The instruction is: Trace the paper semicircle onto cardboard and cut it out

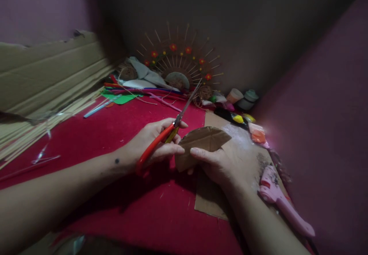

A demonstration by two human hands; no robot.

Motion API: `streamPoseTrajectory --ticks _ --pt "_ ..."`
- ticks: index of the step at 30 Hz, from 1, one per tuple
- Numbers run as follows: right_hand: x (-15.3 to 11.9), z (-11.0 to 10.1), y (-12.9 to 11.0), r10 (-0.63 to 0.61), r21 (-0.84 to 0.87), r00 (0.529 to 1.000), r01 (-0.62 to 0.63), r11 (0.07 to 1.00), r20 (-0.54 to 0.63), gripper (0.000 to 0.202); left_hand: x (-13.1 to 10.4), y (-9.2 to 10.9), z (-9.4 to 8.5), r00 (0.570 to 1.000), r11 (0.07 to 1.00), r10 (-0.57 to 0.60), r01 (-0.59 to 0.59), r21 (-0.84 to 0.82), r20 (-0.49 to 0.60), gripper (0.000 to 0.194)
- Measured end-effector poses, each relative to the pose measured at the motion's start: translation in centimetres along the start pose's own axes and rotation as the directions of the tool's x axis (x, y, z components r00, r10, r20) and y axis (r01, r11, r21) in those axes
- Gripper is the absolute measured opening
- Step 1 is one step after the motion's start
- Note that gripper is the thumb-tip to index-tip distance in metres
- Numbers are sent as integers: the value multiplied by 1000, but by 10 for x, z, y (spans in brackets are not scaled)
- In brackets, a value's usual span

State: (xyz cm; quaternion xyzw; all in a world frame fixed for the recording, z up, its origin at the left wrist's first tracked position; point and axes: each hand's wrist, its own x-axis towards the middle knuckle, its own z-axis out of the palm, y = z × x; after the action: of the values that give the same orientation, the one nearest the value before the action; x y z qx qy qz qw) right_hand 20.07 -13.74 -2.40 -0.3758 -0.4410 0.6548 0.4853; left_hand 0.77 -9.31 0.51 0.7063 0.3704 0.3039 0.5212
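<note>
My left hand [158, 140] is wrapped round red-handled scissors [153, 146], whose blades point up and away to the right. Its thumb also touches the left edge of a curved brown cardboard piece [205, 140]. From the right, my right hand [218, 161] pinches the same piece, thumb on top and fingers mostly hidden beneath. The piece has a rounded upper edge and is held above the red table surface [161, 209].
A pink glue gun [284, 205] lies at the right on a flat cardboard sheet [211, 199]. Long thin sticks [54, 121] are at the left. Behind are coloured pipe cleaners [163, 93], twine balls [205, 92] and a fan-shaped decoration with red flowers [173, 47].
</note>
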Motion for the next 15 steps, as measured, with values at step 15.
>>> streamPoseTrajectory --ticks 15 --pt "7 -7 8 -116 97 993 118 988 -26 27 4 -5 -1 988 992 -120 123 -31 95 55"
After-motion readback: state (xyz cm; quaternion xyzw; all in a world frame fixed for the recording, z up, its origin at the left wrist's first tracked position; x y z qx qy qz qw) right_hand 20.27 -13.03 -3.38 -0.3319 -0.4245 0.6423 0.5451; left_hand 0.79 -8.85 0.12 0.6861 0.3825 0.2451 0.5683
